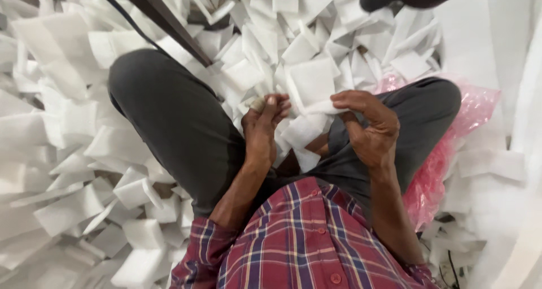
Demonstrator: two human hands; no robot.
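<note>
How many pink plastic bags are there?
1. The pink plastic bag lies crumpled beside the person's right leg, partly under it, among white foam pieces. More could be hidden under the foam.

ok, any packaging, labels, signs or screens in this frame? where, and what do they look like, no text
Pink plastic bag: by the person's right knee, crumpled, translucent pink film, partly under the leg.
White foam sheets: loose packing-type rectangles heaped on all sides; the left hand and right hand pinch one folded white sheet between them.
No labels, signs or screens visible.
</note>
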